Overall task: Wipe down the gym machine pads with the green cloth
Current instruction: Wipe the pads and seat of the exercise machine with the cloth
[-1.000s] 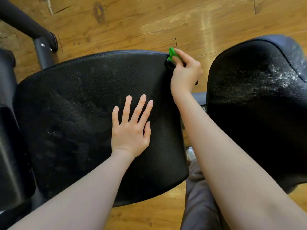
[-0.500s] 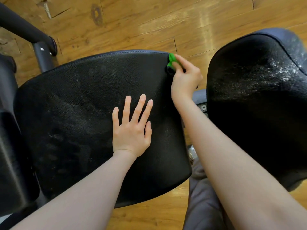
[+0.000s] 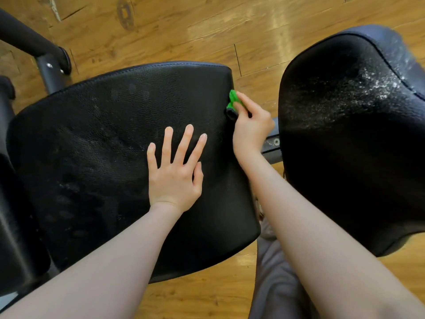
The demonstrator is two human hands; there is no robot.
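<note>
A wide black leather pad (image 3: 96, 143) fills the middle and left of the head view. My left hand (image 3: 176, 171) lies flat on it with fingers spread. My right hand (image 3: 251, 127) grips the green cloth (image 3: 234, 99) and holds it against the pad's right edge, near its far corner; only a small green bunch shows past my fingers. A second black pad (image 3: 349, 139) stands to the right, with white specks on its upper part.
A black metal frame tube (image 3: 34, 46) and post run at the upper left. A grey bracket (image 3: 272, 143) joins the two pads. The wooden floor (image 3: 207, 28) lies beyond. My grey trouser leg (image 3: 273, 279) shows below, between the pads.
My right hand with the cloth has slid along the pad's right edge, from the far corner toward me. My left hand has stayed flat on the pad.
</note>
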